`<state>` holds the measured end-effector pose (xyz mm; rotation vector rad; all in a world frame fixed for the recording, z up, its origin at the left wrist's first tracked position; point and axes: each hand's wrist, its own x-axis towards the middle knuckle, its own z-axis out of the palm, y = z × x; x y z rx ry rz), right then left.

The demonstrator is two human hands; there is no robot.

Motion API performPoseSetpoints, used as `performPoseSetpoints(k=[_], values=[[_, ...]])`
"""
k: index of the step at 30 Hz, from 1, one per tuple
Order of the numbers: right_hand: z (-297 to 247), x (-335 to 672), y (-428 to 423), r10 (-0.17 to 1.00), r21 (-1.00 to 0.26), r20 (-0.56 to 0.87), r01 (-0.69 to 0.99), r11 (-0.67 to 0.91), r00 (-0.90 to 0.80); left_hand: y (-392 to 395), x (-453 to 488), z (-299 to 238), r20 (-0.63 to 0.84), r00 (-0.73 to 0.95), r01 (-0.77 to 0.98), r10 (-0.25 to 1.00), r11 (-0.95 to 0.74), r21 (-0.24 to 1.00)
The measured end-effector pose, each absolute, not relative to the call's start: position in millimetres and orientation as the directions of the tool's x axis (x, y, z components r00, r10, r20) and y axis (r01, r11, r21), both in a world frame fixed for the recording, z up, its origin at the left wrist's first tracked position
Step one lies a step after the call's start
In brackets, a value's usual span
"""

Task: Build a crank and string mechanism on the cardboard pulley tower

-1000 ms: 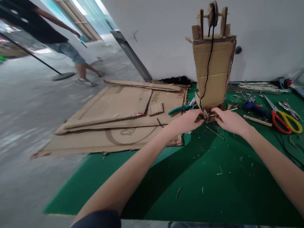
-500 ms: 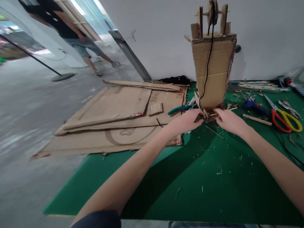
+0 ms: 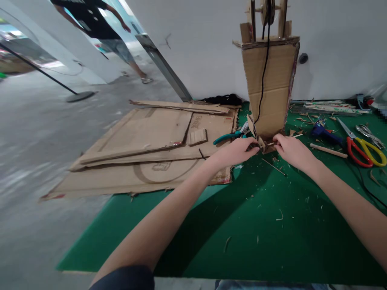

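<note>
A tall cardboard tower stands upright at the back of the green table, with a cardboard pulley wheel on an axle at its top. A black cord runs from the wheel down the front to the tower's lower left. At the foot sits a small cardboard bracket. My left hand is closed at the bracket's left side; what its fingertips pinch is hidden. From the right, my right hand pinches a thin wooden stick that reaches to the bracket.
Teal-handled pliers lie left of the tower, beside stacked cardboard sheets. On the right are a blue glue gun, a wooden rod, and red-and-yellow scissors. A thin skewer lies in front. Another person walks behind, left.
My right hand has shifted slightly, and the stick at its fingertips shows more plainly. The left hand stays nearly still. The person in the background has moved right.
</note>
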<state>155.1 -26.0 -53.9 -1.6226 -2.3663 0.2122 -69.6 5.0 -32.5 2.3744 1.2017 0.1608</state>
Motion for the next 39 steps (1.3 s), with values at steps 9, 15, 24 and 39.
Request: performPoseSetpoints(k=[9,15,24,39], values=[[-56.9,149.7,-27.5,0.901,-0.15,0.217,0.899,0.412,-0.376,7.8,-69.4,-33.3,-0.142,0.6,0.737,0.787,-0.476,0.479],[-61.5,150.0,-24.3,0.896,-0.162,0.235,0.894,0.418,-0.376,8.6,-70.0,-33.1,-0.157,0.608,0.72,0.778,-0.458,0.521],[-69.7,154.3,-18.6,0.855,-0.235,0.287,0.834,0.499,-0.431,7.6,-68.7,-30.8,-0.155,0.593,0.728,0.79,-0.443,0.524],[-77.2,146.4,-17.9,0.797,-0.243,0.374,0.779,0.578,-0.475,6.6,-65.9,-28.4,-0.18,0.597,0.724,0.782,-0.429,0.54]])
